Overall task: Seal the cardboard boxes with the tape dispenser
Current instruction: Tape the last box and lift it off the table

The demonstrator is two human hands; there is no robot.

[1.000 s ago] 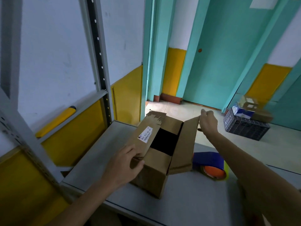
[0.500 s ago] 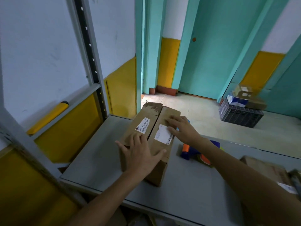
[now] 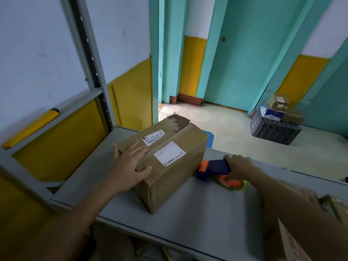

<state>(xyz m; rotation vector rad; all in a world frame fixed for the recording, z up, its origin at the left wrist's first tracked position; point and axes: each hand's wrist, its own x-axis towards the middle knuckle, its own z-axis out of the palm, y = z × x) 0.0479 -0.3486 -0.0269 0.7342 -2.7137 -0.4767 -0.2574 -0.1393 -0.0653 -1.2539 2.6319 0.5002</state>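
Table: I see a grey table carrying everything, with a metal shelf upright at its left.
Box: the cardboard box sits mid-table, flaps folded down, torn at the far end.
Crate: a black crate stands far right on the floor, holding parcels.
Dispenser: the blue-and-orange tape dispenser lies just right of the box.
Left hand: the left hand presses flat on the box top, fingers spread.
Right hand: the right hand wraps the dispenser's handle.
Labels: the larger sticker I cannot read; the smaller sticker reads "863 H10-00 59" over a barcode.
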